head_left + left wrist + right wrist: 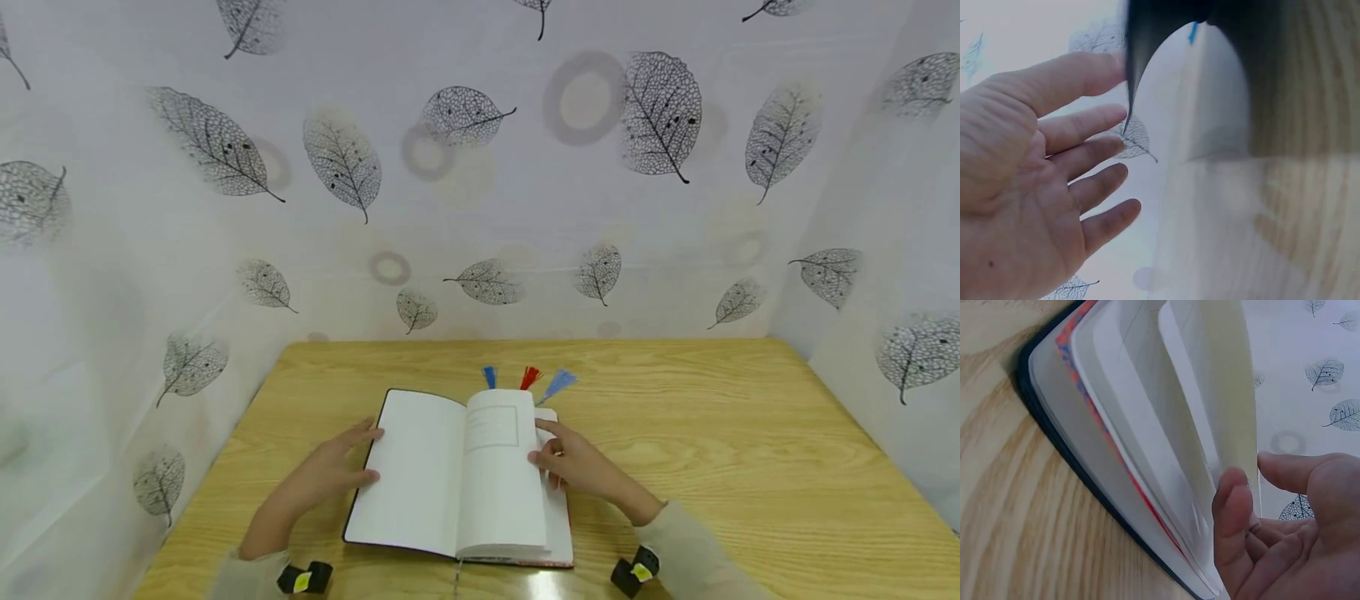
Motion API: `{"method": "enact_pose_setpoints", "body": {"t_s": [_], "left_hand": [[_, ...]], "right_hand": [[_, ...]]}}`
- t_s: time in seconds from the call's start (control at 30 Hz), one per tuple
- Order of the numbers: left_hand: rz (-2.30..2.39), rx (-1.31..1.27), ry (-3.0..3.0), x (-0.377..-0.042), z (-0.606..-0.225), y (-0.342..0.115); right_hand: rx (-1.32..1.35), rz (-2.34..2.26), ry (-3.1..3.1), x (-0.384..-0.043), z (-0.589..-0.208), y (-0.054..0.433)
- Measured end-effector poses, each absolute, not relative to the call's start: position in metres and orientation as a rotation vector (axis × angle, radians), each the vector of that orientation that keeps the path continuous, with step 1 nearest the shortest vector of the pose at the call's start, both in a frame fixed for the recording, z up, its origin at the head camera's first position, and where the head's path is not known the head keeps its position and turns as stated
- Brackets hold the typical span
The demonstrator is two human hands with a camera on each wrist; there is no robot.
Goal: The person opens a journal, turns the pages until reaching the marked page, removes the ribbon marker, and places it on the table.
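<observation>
An open notebook (416, 475) with a dark cover and white pages lies on the wooden table. My left hand (326, 467) rests at the cover's left edge; in the left wrist view its fingers (1100, 122) are extended and spread, with the thumb against the dark cover. My right hand (588, 471) pinches lifted pages (1225, 394) by their outer edge, between thumb and fingers. The topmost lifted page (498, 492) has a printed box near its top. Below the lifted pages, the right wrist view shows more leaves and a red-and-blue patterned edge (1082, 387).
Blue (490, 377), red (530, 378) and light blue tassels (559, 382) stick out past the notebook's top. A thin ribbon hangs from the spine's bottom. Leaf-patterned sheeting (480, 208) surrounds the table (712, 433) at the back and sides.
</observation>
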State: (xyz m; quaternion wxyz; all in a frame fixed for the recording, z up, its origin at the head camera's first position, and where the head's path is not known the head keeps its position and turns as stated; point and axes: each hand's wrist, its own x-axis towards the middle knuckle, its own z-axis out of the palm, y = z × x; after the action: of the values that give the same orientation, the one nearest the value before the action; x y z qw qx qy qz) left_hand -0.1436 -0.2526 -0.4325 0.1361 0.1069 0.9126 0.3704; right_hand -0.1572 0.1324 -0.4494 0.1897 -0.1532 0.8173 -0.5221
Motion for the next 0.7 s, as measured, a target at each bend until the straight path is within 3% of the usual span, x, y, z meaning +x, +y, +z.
{"method": "enact_pose_setpoints", "body": {"t_s": [0.7], "left_hand": [[1.022, 0.39, 2.661, -0.145, -0.449, -0.238]], "right_hand": [[-0.369, -1.702, 1.919, -0.162, -0.449, 0.127]]}}
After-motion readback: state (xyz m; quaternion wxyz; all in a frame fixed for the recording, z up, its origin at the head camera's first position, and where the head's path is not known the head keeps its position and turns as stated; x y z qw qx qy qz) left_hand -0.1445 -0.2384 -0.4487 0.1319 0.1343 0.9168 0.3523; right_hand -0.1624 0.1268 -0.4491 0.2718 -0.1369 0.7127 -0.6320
